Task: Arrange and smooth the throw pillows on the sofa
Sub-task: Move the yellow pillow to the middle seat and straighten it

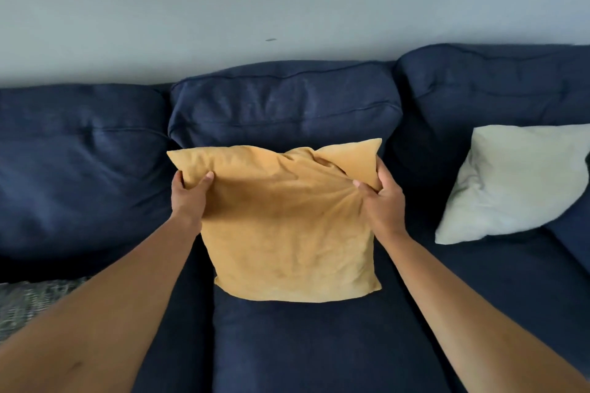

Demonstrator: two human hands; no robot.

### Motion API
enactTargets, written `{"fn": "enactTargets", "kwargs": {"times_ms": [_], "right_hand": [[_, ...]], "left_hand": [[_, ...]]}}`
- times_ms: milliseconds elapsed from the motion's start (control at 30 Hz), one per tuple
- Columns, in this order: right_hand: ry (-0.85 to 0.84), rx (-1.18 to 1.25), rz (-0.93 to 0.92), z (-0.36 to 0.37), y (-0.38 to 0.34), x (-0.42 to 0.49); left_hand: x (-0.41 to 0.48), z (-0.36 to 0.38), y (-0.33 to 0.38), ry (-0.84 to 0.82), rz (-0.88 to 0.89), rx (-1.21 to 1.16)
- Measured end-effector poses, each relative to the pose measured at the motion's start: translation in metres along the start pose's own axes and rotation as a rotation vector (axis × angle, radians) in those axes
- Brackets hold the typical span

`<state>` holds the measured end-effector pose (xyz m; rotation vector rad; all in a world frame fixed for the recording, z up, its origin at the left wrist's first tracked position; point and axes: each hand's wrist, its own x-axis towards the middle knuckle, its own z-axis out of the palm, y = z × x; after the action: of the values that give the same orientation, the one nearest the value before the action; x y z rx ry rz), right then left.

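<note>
Mustard-yellow velvet fills the middle of the scene: a yellow pillow [287, 226] stands on the centre seat of the navy sofa [287, 344], its bottom edge on the seat cushion and its top leaning toward the middle back cushion [284, 105]. Both of the person's hands are clamped onto its upper corners. The left hand [190, 190] pinches the top left corner, thumb on the front face and fingers wrapped behind. The right hand [380, 193] bunches the fabric near the top right corner, so creases fan out from its grip and the corner above it pokes up in a point. The arms reach in bare from the lower edge of the view.

A white pillow [514, 182] leans tilted against the right-hand back cushion, well apart from the yellow one and touched by neither hand. At the lower left, a patch of grey knitted fabric [28, 303] lies on the left seat. A pale wall [287, 3] rises behind the sofa.
</note>
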<state>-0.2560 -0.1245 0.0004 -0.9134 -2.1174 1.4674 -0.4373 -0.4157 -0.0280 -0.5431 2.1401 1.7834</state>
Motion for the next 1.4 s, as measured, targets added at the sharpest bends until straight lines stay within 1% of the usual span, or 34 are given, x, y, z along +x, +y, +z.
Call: {"fn": "enactTargets", "kwargs": {"times_ms": [33,100,233,300,367,433,500,633,767,867,967,1100,1200,1300,1400], "right_hand": [[0.009,-0.003,-0.003,0.000,0.001,0.004],[0.033,-0.011,-0.011,-0.001,0.001,0.012],[0.122,-0.018,-0.021,-0.006,-0.006,0.044],[0.124,-0.061,-0.023,-0.005,-0.010,0.069],[0.078,-0.128,0.023,-0.001,-0.011,0.089],[0.014,-0.196,0.084,0.005,-0.007,0.098],[-0.049,-0.203,0.093,0.008,-0.003,0.099],[-0.032,-0.124,0.088,0.010,0.002,0.091],[-0.012,-0.194,0.072,-0.001,0.007,0.076],[0.031,-0.168,0.026,-0.010,0.004,0.068],[0.029,-0.136,-0.005,-0.013,0.003,0.063],[-0.006,-0.150,0.055,-0.009,0.006,0.059],[0.010,-0.171,0.021,-0.008,0.004,0.059],[0.005,-0.238,0.012,-0.006,-0.002,0.063],[0.011,-0.356,-0.023,-0.005,-0.009,0.064]], "left_hand": [[-0.003,0.006,0.003,0.022,0.009,-0.002],[-0.014,0.014,0.010,0.016,0.051,-0.044],[-0.032,0.015,0.024,0.048,0.232,-0.098],[-0.037,0.017,0.029,0.088,0.303,-0.072],[-0.037,0.023,0.032,0.091,0.302,0.012],[-0.034,0.028,0.033,0.091,0.221,0.076],[-0.029,0.025,0.033,0.112,0.181,0.095],[-0.025,0.013,0.034,0.118,0.246,0.016],[-0.035,0.004,0.029,0.104,0.346,0.064],[-0.049,-0.002,0.026,0.121,0.402,0.041],[-0.052,-0.001,0.028,0.140,0.378,0.018],[-0.048,0.009,0.021,0.183,0.303,0.197],[-0.047,0.009,0.020,0.187,0.317,0.179],[-0.043,0.005,0.027,0.202,0.327,0.247],[-0.040,0.005,0.027,0.157,0.228,0.371]]}}
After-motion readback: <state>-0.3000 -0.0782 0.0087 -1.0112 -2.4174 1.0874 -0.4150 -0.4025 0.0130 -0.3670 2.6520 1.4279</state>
